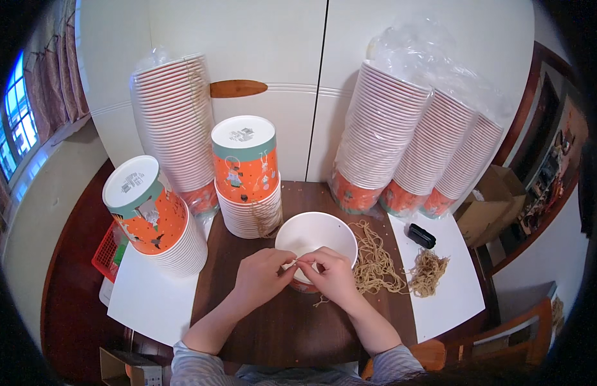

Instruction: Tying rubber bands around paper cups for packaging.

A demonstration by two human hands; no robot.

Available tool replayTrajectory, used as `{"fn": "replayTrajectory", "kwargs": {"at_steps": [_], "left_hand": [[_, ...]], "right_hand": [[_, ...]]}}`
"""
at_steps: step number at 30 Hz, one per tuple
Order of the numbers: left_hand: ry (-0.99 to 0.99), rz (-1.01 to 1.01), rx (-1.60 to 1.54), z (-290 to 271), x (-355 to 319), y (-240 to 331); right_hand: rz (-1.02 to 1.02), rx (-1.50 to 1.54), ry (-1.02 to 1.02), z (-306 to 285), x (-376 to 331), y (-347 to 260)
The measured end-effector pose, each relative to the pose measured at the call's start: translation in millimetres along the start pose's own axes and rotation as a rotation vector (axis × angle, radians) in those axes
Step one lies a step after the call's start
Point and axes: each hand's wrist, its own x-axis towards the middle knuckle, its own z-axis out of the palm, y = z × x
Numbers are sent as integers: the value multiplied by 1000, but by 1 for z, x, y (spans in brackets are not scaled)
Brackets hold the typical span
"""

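A white-lined paper bucket (314,225) stands upright in front of me on the brown tabletop, its opening facing up. My left hand (266,273) and my right hand (329,273) meet over its near rim. Both are closed, thumbs and forefingers pinched close together at the fingertips. What they pinch is too small to make out. Beside the bucket, nearest my right hand, lies a loose heap of tan cord (376,260). A short cord end shows on the table below the bucket.
Upside-down stacks of orange and green paper buckets (244,167) (154,212) stand at the left. Plastic-wrapped bucket stacks (173,122) (382,128) rise at the back. On the right are a small black object (421,236), another cord bundle (428,273) and a cardboard box (482,206).
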Motion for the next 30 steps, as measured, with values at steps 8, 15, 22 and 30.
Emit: {"fn": "replayTrajectory", "kwargs": {"at_steps": [8, 15, 22, 30], "left_hand": [[-71, -131, -166, 1, 1, 1], [-158, -280, -391, 2, 2, -9], [-265, -441, -841, 8, 3, -26], [-307, -475, -943, 5, 5, -28]], "right_hand": [[1, 22, -8, 0, 0, 1], [24, 117, -9, -1, 1, 2], [-120, 85, -82, -8, 1, 10], [-302, -139, -52, -10, 6, 8]]}}
